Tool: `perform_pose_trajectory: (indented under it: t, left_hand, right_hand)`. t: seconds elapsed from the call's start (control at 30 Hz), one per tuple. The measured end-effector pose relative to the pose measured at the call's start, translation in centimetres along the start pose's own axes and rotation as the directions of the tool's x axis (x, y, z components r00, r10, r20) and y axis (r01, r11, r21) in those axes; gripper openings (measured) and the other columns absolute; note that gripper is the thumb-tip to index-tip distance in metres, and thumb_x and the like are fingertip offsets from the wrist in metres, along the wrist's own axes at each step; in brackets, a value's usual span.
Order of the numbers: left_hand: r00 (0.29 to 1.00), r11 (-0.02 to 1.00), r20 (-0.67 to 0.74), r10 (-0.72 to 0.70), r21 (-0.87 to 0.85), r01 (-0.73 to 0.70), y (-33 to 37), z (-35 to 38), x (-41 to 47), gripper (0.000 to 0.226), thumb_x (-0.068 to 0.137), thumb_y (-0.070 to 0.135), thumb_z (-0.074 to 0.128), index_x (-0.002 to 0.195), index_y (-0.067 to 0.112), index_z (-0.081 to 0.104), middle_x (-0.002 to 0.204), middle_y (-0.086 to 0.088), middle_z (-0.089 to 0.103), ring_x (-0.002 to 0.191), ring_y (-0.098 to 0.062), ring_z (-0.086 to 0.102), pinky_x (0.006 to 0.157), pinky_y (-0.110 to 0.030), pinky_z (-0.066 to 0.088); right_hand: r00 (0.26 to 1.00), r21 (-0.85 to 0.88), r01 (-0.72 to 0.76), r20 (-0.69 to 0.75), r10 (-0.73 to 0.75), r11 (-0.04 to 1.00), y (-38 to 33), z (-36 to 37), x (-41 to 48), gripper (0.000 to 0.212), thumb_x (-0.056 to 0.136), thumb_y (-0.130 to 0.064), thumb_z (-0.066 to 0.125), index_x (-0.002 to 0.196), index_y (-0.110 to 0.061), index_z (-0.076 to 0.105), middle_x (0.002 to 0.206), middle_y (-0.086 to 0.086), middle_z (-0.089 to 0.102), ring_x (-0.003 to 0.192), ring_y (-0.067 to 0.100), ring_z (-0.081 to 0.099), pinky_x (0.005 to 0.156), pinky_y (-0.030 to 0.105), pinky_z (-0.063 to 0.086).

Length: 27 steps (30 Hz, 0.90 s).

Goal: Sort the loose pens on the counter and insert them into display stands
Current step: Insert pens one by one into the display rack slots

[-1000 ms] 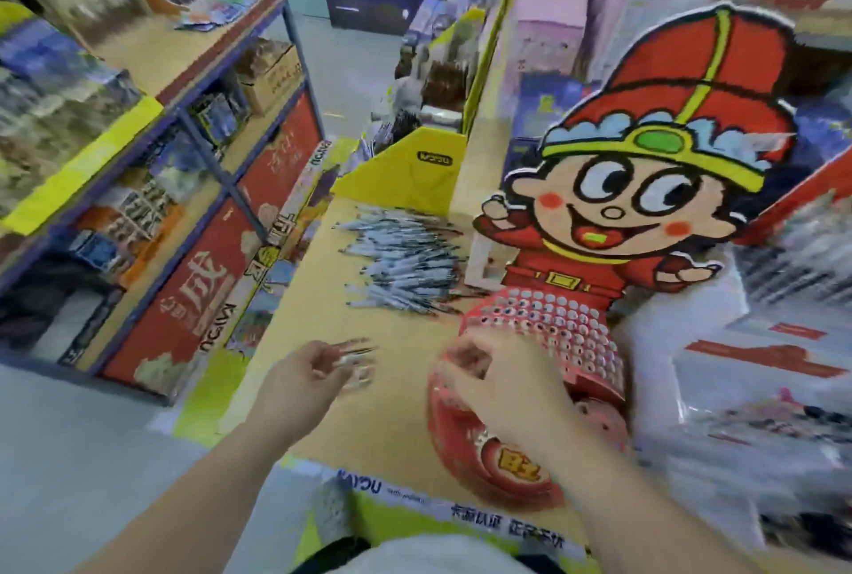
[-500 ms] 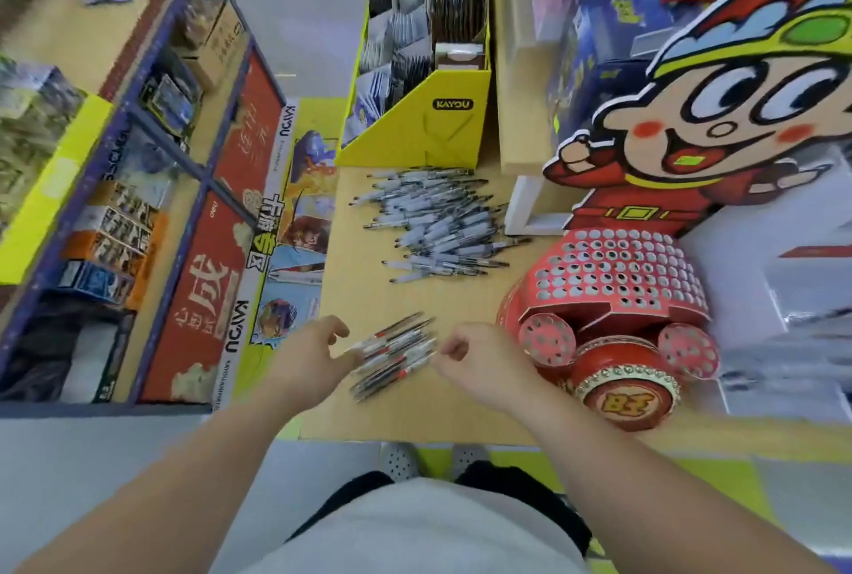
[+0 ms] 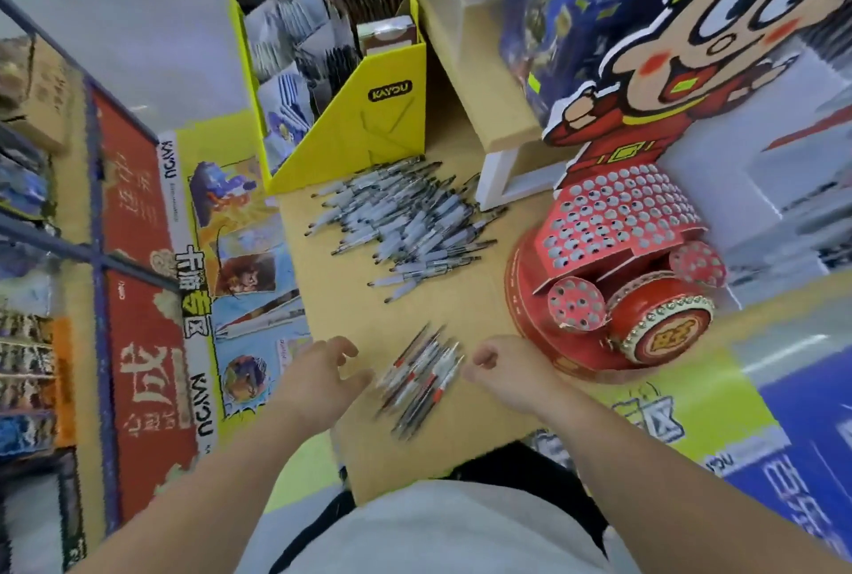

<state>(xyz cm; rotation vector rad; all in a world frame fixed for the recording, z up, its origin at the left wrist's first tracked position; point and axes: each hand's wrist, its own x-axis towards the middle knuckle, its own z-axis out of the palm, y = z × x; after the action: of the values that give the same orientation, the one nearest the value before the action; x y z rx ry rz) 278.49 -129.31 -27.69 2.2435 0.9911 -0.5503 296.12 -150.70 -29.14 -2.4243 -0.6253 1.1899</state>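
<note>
Spread and empty: left grip (image 3: 322, 377), fingers loosely bent, at left edge of small bundle of red-trimmed pens (image 3: 422, 382); contact unclear. Curled in, empty: right grip (image 3: 505, 370), just right of bundle. Bundle flat on tabletop (image 3: 461, 310) between both grips. Beyond grips, pile of grey pens (image 3: 401, 223). Beyond right grip, red perforated display stand (image 3: 613, 213).

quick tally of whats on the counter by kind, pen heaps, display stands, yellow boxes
pen heaps: 2, the large grey heap and the small red-marked bunch
red display stand: 1
yellow KAYOU box: 1
total: 4
Single pens are too many and too blurred to count.
</note>
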Motion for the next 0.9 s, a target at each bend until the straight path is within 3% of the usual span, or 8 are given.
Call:
perform_pose_trajectory:
  t: [0.13, 0.23, 0.33, 0.43, 0.53, 0.7, 0.8, 0.9]
  left_hand:
    - [0.984, 0.989, 0.120, 0.133, 0.046, -0.140, -2.0, -2.5, 3.4, 0.048, 0.094, 0.055, 0.060, 0.131, 0.026, 0.053, 0.121, 0.000, 0.057, 0.101, -0.019, 0.058, 0.087, -0.037, 0.052]
    - [0.964, 0.973, 0.171, 0.204, 0.076, -0.219, -2.2, -3.3, 4.9, 0.050, 0.093, 0.055, 0.060, 0.133, 0.025, 0.053, 0.123, 0.001, 0.057, 0.098, -0.017, 0.057, 0.082, -0.033, 0.049]
    - [0.936, 0.951, 0.209, 0.283, 0.062, -0.302, -1.2, -3.0, 6.1, 0.053, 0.094, 0.050, 0.061, 0.137, 0.020, 0.052, 0.126, -0.002, 0.056, 0.098, -0.015, 0.054, 0.077, -0.028, 0.040]
    - [0.906, 0.931, 0.247, 0.344, 0.035, -0.364, 0.0, -1.5, 6.4, 0.055, 0.095, 0.045, 0.063, 0.140, 0.015, 0.052, 0.131, -0.006, 0.054, 0.108, -0.020, 0.055, 0.084, -0.027, 0.039]
    - [0.908, 0.925, 0.234, 0.346, 0.078, -0.373, 0.8, 0.1, 6.2, 0.055, 0.093, 0.046, 0.064, 0.136, 0.012, 0.055, 0.125, -0.006, 0.053, 0.109, -0.024, 0.058, 0.086, -0.029, 0.042]
    - [0.916, 0.910, 0.157, 0.370, 0.139, -0.391, 2.2, 2.3, 5.9, 0.044, 0.087, 0.045, 0.070, 0.112, 0.011, 0.059, 0.100, -0.001, 0.046, 0.081, -0.022, 0.052, 0.069, -0.032, 0.041]
    - [0.912, 0.882, 0.169, 0.374, 0.239, -0.406, 2.3, 3.2, 5.7, 0.048, 0.083, 0.050, 0.075, 0.108, 0.013, 0.055, 0.102, -0.003, 0.049, 0.086, -0.025, 0.054, 0.072, -0.036, 0.049]
    - [0.921, 0.891, 0.155, 0.357, 0.238, -0.386, 2.3, 3.5, 5.3, 0.047, 0.083, 0.049, 0.076, 0.107, 0.015, 0.055, 0.095, 0.002, 0.044, 0.084, -0.023, 0.055, 0.069, -0.034, 0.045]
  right_hand:
    - [0.969, 0.181, -0.194, -0.120, 0.217, 0.964, -1.3, 2.9, -1.0, 0.027, 0.091, -0.044, 0.067, 0.101, -0.020, 0.071, 0.103, -0.006, 0.066, 0.099, 0.016, 0.061, 0.083, 0.031, 0.048]
    - [0.932, 0.275, -0.266, -0.171, 0.319, 0.924, -2.9, 5.5, -1.7, 0.014, 0.094, -0.038, 0.066, 0.090, -0.024, 0.065, 0.088, -0.011, 0.060, 0.091, 0.017, 0.060, 0.080, 0.030, 0.045]
    - [0.907, 0.351, -0.289, -0.197, 0.372, 0.891, -4.2, 7.8, -1.9, 0.020, 0.093, -0.043, 0.066, 0.091, -0.023, 0.064, 0.086, -0.009, 0.061, 0.083, 0.015, 0.059, 0.076, 0.031, 0.046]
    - [0.871, 0.455, -0.314, -0.211, 0.444, 0.833, -4.3, 9.4, -2.5, 0.029, 0.091, -0.048, 0.067, 0.090, -0.018, 0.069, 0.083, -0.003, 0.068, 0.080, 0.018, 0.064, 0.075, 0.037, 0.051]
    - [0.840, 0.453, -0.320, -0.271, 0.470, 0.832, -4.3, 10.2, -3.2, 0.038, 0.090, -0.054, 0.066, 0.091, -0.017, 0.073, 0.085, -0.004, 0.071, 0.084, 0.016, 0.065, 0.080, 0.035, 0.053]
    - [0.796, 0.531, -0.285, -0.332, 0.506, 0.798, -3.6, 10.7, -2.9, 0.036, 0.085, -0.055, 0.072, 0.089, -0.019, 0.073, 0.082, -0.008, 0.069, 0.081, 0.012, 0.065, 0.079, 0.035, 0.054]
    - [0.796, 0.544, -0.270, -0.338, 0.502, 0.794, -3.6, 11.0, -2.3, 0.039, 0.081, -0.055, 0.076, 0.093, -0.018, 0.074, 0.082, -0.008, 0.068, 0.081, 0.011, 0.065, 0.078, 0.034, 0.055]
    - [0.801, 0.548, -0.266, -0.333, 0.498, 0.793, -4.0, 11.2, -1.8, 0.040, 0.079, -0.052, 0.078, 0.095, -0.017, 0.073, 0.081, -0.005, 0.070, 0.080, 0.013, 0.066, 0.077, 0.035, 0.055]
